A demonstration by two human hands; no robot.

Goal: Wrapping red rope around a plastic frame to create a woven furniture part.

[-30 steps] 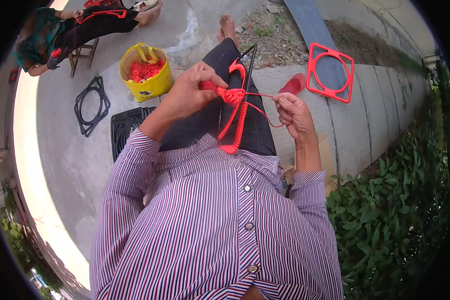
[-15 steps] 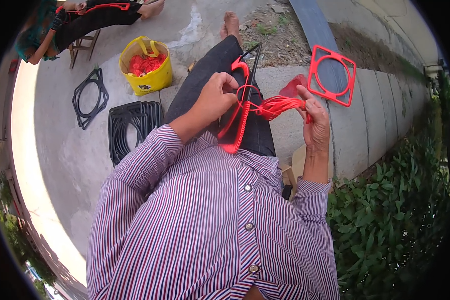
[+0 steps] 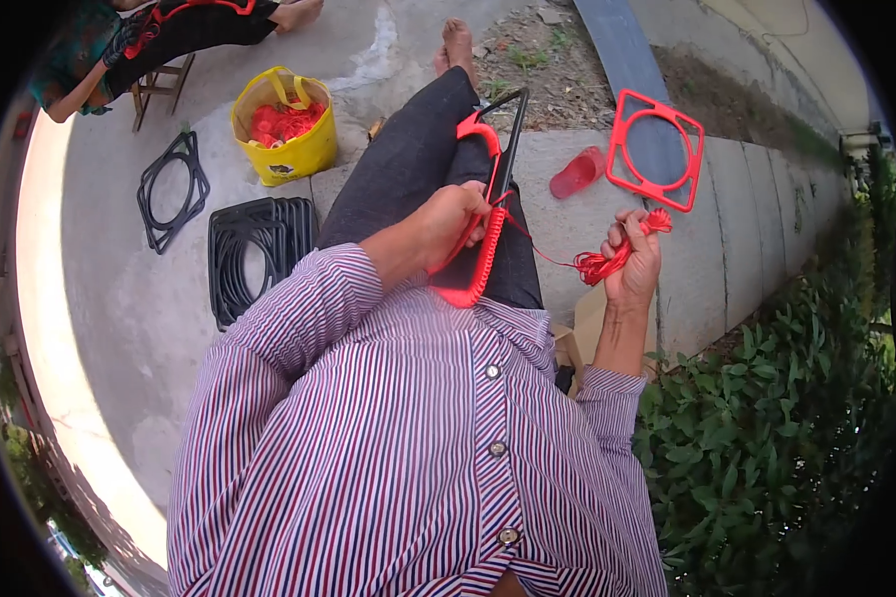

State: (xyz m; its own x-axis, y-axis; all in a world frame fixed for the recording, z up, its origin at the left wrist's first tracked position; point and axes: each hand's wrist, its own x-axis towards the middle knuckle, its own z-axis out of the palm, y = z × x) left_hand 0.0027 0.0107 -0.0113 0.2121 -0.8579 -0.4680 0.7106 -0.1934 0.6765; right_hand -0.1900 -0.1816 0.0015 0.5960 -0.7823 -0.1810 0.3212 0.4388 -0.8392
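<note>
On my lap stands a black square frame, held edge-on and tilted. Red cord is wound in tight turns along its near side and part of its far side. My left hand is closed at the frame's left side, its fingertips on the frame by the cord; what exactly they pinch is partly hidden. Off to the right, my right hand is wrapped round a hank of red cord, whose looped end sticks out above the fist. A single strand runs slack from the hank to the frame.
A yellow bag of red cord stands at the far left. Near it are a stack of black frames and a loose one. Right lie a finished-looking red frame and a red slipper. Bushes border the right. Another person sits far left.
My right hand has drawn the hank away from the frame and nearer to me, leaving one strand between. My left hand has shifted right and down, from the loose loop onto the frame.
</note>
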